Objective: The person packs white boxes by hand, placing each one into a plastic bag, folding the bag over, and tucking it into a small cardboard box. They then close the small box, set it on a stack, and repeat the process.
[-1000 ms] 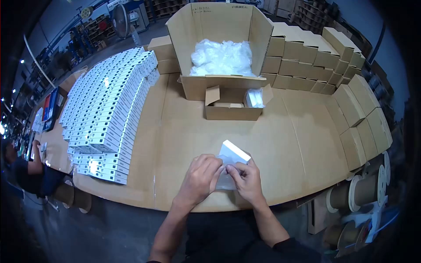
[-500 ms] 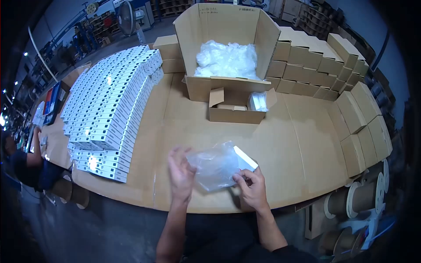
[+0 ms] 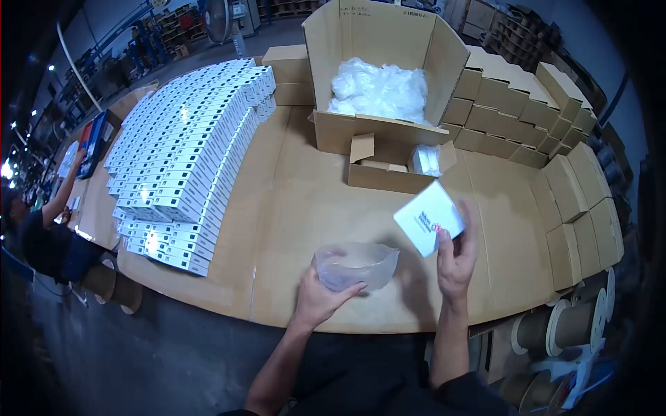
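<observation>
Fingers (image 3: pixel 352 288) grip a filmy bag (image 3: pixel 357 267); others, smooth card-white box (image 3: pixel 430 218).

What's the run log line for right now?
left hand: holding open clear bag | right hand: holding white box | bag and box: apart | small carton: flaps open

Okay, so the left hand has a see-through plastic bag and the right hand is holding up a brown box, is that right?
Not quite: the box in the right hand is white, as the head view shows. The left hand does have the see-through plastic bag.
</observation>
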Motion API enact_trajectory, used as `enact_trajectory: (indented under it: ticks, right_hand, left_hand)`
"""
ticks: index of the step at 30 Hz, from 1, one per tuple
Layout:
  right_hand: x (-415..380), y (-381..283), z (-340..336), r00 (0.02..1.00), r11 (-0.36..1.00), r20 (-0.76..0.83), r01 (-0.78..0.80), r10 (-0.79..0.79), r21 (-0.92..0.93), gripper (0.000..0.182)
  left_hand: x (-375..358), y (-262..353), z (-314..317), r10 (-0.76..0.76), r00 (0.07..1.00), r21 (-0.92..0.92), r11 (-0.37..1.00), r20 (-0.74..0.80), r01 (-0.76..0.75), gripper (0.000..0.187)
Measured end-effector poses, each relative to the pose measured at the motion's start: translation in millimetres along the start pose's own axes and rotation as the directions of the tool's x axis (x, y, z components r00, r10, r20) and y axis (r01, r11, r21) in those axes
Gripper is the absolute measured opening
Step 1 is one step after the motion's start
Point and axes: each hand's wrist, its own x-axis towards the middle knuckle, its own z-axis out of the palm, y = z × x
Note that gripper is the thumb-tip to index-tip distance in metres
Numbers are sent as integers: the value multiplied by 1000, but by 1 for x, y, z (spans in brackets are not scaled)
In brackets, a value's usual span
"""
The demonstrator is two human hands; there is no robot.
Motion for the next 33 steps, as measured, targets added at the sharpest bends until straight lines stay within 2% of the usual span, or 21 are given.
enact_trajectory:
  ticks: [1, 4, 7, 8, 10, 13, 14, 17, 20, 23, 29, 32, 33]
  right_hand:
    - [11, -13, 6, 999, 995, -45, 35, -31, 95, 42]
    - [30, -18, 13, 989, 986, 43, 133, -138, 104, 46]
    - [32, -32, 40, 978, 970, 143, 121, -154, 211, 37]
    - [30, -32, 46, 973, 971, 199, 66, -114, 232, 36]
    - [26, -29, 59, 963, 964, 262, -3, -69, 265, 33]
    - [31, -17, 56, 896, 998, 441, 17, -42, 59, 31]
    - [29, -20, 57, 901, 993, 435, -49, -4, 110, 29]
    - [39, -20, 42, 850, 999, 527, -12, -5, 30, 29]
    - [44, -21, 39, 840, 1000, 543, 12, -6, -9, 24]
    - [47, -24, 39, 831, 995, 556, 54, -2, -78, 20]
    - [48, -18, 42, 795, 977, 606, 139, -14, -160, 19]
    - [49, -14, 43, 774, 969, 633, 163, -9, -185, 19]
    - [49, -9, 43, 766, 968, 642, 166, -6, -188, 19]
  left_hand:
    - [0, 2, 0, 22, 1000, 27, 999, -7, -22, 64]
    - [-2, 0, 2, 26, 1000, 36, 999, 6, -26, 64]
    - [-3, 0, 2, -2, 1000, 119, 993, 28, -2, 64]
    - [-3, 1, 2, -14, 999, 166, 986, 34, 9, 64]
    - [-3, -2, 2, -37, 998, 103, 994, 43, 33, 64]
    - [-2, -10, -2, -48, 995, 86, 995, 89, 40, 66]
    - [0, -11, -4, -44, 993, 93, 995, 109, 34, 67]
    - [0, -3, -6, -2, 999, 113, 994, 45, -3, 66]
    - [0, -13, -9, -65, 985, 160, 986, 157, 40, 62]
    - [-1, -6, -8, -95, 982, 165, 984, 161, 69, 54]
    - [-3, -7, -9, -163, 967, 39, 987, 195, 158, 62]
    - [-6, -9, -5, -74, 984, -115, 989, 162, 93, 52]
    - [-8, -16, -4, -110, 981, -240, 959, 161, 147, 46]
